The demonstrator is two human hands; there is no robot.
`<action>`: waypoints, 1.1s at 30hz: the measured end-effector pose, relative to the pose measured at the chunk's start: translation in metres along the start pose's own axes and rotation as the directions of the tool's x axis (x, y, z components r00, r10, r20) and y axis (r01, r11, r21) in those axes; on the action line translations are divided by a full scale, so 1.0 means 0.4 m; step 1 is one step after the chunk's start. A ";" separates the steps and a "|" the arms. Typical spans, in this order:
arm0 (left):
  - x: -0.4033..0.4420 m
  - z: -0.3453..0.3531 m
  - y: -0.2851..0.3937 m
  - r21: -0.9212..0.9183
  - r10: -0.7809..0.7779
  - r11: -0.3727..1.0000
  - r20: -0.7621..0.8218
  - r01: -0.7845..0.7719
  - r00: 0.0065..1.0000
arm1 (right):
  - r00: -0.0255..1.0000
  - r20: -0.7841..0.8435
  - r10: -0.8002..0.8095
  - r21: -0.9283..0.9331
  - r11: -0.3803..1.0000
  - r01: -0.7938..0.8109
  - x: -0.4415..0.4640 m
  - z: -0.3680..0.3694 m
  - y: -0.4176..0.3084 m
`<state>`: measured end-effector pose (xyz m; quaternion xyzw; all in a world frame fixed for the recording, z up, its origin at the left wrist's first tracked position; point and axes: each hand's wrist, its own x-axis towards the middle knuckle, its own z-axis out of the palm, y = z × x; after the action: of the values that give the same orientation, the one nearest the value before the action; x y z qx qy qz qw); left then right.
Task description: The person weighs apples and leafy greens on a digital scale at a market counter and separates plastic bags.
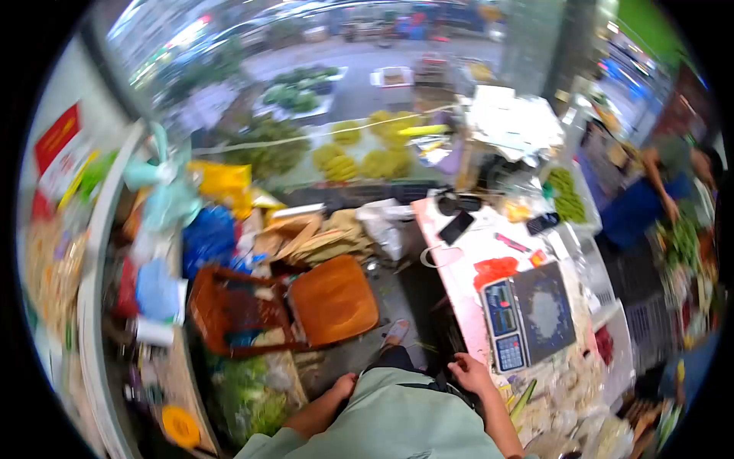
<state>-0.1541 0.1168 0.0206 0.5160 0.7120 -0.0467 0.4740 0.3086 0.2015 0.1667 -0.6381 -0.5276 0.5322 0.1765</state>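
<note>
My left hand (346, 385) hangs at my left side, fingers curled in, with nothing seen in it. It is nearest to the wooden chair (334, 301) with the orange-brown seat. My right hand (468, 372) hovers beside the table edge, its fingers loosely apart and holding nothing. Just past it on the table lies a digital scale (505, 325) with a dark weighing plate (544, 312). A green vegetable stalk (524, 398) and clear plastic bags (569, 402) lie close to my right forearm.
On the table are a phone (456, 227), a red plastic bag (495, 271) and a dark handheld device (542, 223). Bagged greens (248, 394) sit at left. A shelf (95, 283) holds bags. At right, another person (665, 180) handles leafy vegetables (680, 245).
</note>
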 end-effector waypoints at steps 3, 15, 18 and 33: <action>0.283 0.066 0.347 0.149 0.159 0.974 0.084 -0.170 0.984 | 0.995 -0.082 0.053 -0.195 0.979 -0.068 -0.041 -0.206 0.112; 0.821 -0.246 1.005 0.264 0.427 0.827 0.280 -0.497 0.860 | 0.508 -0.727 0.463 0.463 0.876 -0.137 -0.135 -0.187 0.043; 0.818 -0.169 1.039 0.313 0.343 0.814 0.420 -0.489 0.840 | 0.435 -0.708 0.557 0.513 0.828 -0.225 -0.198 -0.037 0.074; 0.425 -0.098 1.682 -0.078 0.824 0.513 0.325 -0.855 0.465 | 0.570 -0.611 0.549 0.595 0.794 -0.126 -0.088 -0.122 0.287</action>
<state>0.3425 0.5676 0.2034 0.8057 0.2756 0.0751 0.5189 0.4109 0.1438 0.1119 -0.8250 -0.1131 0.3531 0.4265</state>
